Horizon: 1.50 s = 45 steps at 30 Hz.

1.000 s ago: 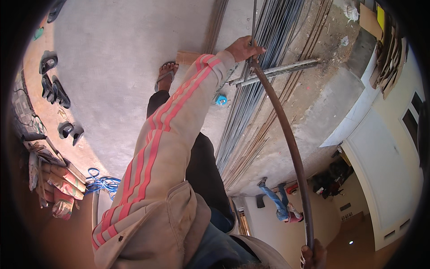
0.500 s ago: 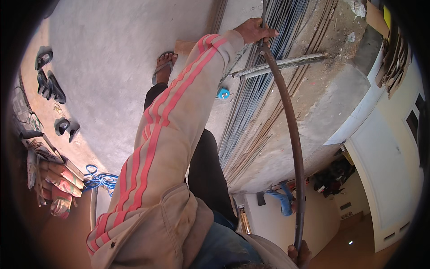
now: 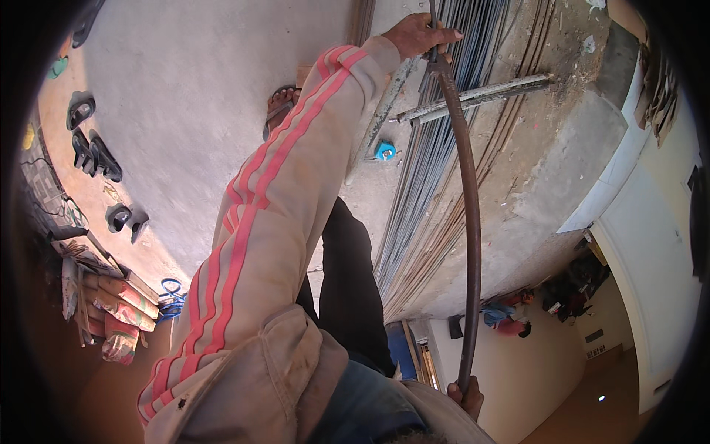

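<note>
Grey conc. floor [image 3: 214, 89] fills much of upper L; pale wall [image 3: 532, 370] at lower R, bent by lens. Person's beige sleeve [image 3: 285, 177] w/ pink stripes runs from lower L up to top centre. Next, bundle of thin metal rods [image 3: 425, 170], grey + brown, on floor, from top edge twd lower centre. Brown pipe [image 3: 472, 222] hangs above it betw. the 2 hands, looking curved; fisheye may add to that. Stacked sacks [image 3: 118, 318] far L. Flattened cardboard [image 3: 660, 92] upper R. 2 metal bars [image 3: 481, 95] lie across the rods, below L hand. Another person [image 3: 506, 320], pink top, blue trousers, well apart, nr wall.

L hand [image 3: 421, 37]: grip closed round thin dark rod [image 3: 434, 10] at pipe's top end; can't tell if fingers also touch pipe. R hand [image 3: 466, 399]: grip wrapped round pipe's lower end, close to person's body.

Dark sandals [image 3: 96, 152] along floor's L side; person's sandalled foot [image 3: 281, 105] beside sleeve. Blue hose [image 3: 171, 300] coiled nr sacks. Smallest: blue roundish obj. [image 3: 385, 151] on floor, just L of rods; exact kind unclear.
</note>
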### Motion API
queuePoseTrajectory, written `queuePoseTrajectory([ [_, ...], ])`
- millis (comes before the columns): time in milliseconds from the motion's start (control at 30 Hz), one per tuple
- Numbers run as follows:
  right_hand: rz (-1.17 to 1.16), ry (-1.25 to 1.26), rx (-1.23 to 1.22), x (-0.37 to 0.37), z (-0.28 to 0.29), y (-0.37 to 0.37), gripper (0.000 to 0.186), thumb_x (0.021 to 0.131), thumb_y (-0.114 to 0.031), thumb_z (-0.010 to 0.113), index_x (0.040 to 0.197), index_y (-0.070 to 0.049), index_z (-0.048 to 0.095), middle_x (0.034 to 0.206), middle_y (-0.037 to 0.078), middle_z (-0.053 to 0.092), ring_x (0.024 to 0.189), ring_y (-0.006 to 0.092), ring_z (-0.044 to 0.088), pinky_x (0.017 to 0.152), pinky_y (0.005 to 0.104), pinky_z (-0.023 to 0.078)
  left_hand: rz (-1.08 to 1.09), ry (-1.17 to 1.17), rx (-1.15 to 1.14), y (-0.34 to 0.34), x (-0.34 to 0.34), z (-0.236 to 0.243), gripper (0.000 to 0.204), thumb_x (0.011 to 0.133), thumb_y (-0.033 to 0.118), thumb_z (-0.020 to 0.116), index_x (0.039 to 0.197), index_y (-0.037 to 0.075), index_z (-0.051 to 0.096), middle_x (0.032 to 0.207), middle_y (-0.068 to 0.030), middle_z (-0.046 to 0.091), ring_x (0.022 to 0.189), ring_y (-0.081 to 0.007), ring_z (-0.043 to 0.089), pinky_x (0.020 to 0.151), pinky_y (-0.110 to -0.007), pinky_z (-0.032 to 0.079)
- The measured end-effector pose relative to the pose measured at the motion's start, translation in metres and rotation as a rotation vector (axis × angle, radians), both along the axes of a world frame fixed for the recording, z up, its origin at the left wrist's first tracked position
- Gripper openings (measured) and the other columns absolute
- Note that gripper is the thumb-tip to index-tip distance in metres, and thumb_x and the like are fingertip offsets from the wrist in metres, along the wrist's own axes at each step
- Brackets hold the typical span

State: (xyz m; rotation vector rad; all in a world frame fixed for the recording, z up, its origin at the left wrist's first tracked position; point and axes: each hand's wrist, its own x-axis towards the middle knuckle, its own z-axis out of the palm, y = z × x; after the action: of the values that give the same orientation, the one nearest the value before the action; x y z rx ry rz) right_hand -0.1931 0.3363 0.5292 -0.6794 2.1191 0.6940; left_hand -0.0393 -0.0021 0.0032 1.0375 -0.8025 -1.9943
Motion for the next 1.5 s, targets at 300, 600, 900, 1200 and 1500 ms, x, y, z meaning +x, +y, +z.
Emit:
queuePoseTrajectory([
  [300, -0.586, -0.331, -0.075, 0.021, 0.033, -0.046, 0.038, 0.099, -0.04, 0.059, 0.084, -0.007, 0.047, 0.057, -0.005, 0.036, 0.049, 0.0039, 0.028, 0.046, 0.0251, 0.021, -0.019, -0.054, 0.036, 0.007, -0.01, 0.016, 0.046, 0.087, 0.044, 0.074, 0.096, 0.003, 0.054, 0.079, -0.0078, 0.063, 0.079, -0.0227, 0.073, 0.072, -0.033, 0.055],
  [600, -0.756, -0.329, -0.013, 0.018, 0.044, -0.046, 0.041, 0.101, -0.047, 0.052, 0.087, -0.008, 0.045, 0.054, -0.005, 0.029, 0.041, 0.0036, 0.022, 0.038, 0.0247, 0.017, -0.039, -0.003, 0.031, 0.016, -0.015, 0.022, 0.046, 0.085, 0.042, 0.076, 0.096, 0.003, 0.055, 0.076, -0.0067, 0.062, 0.08, -0.0226, 0.073, 0.073, -0.032, 0.055],
  [900, -0.731, -0.334, 0.006, 0.013, 0.051, -0.059, 0.043, 0.1, -0.048, 0.053, 0.085, -0.009, 0.043, 0.054, -0.006, 0.028, 0.04, 0.003, 0.023, 0.036, 0.0244, 0.016, -0.026, -0.026, -0.009, 0.019, -0.011, 0.025, 0.044, 0.087, 0.041, 0.075, 0.096, 0.003, 0.054, 0.075, -0.0068, 0.061, 0.079, -0.0241, 0.072, 0.079, -0.037, 0.057],
  [1200, -0.695, -0.282, -0.005, 0.006, 0.048, -0.048, 0.045, 0.098, -0.05, 0.056, 0.082, -0.011, 0.042, 0.054, -0.006, 0.031, 0.041, 0.0028, 0.026, 0.037, 0.0233, 0.019, -0.016, 0.012, 0.003, 0.02, -0.012, 0.026, 0.048, 0.084, 0.043, 0.078, 0.097, 0.004, 0.053, 0.075, -0.0086, 0.064, 0.076, -0.0223, 0.072, 0.078, -0.036, 0.058],
  [1500, -0.69, -0.231, 0.015, -0.002, 0.048, -0.039, 0.046, 0.097, -0.053, 0.057, 0.083, -0.011, 0.043, 0.055, -0.006, 0.033, 0.042, 0.0033, 0.027, 0.038, 0.0238, 0.021, -0.017, 0.036, 0.013, 0.02, -0.012, 0.032, 0.048, 0.083, 0.041, 0.08, 0.095, 0.007, 0.05, 0.071, -0.0081, 0.063, 0.076, -0.0233, 0.073, 0.079, -0.037, 0.059],
])
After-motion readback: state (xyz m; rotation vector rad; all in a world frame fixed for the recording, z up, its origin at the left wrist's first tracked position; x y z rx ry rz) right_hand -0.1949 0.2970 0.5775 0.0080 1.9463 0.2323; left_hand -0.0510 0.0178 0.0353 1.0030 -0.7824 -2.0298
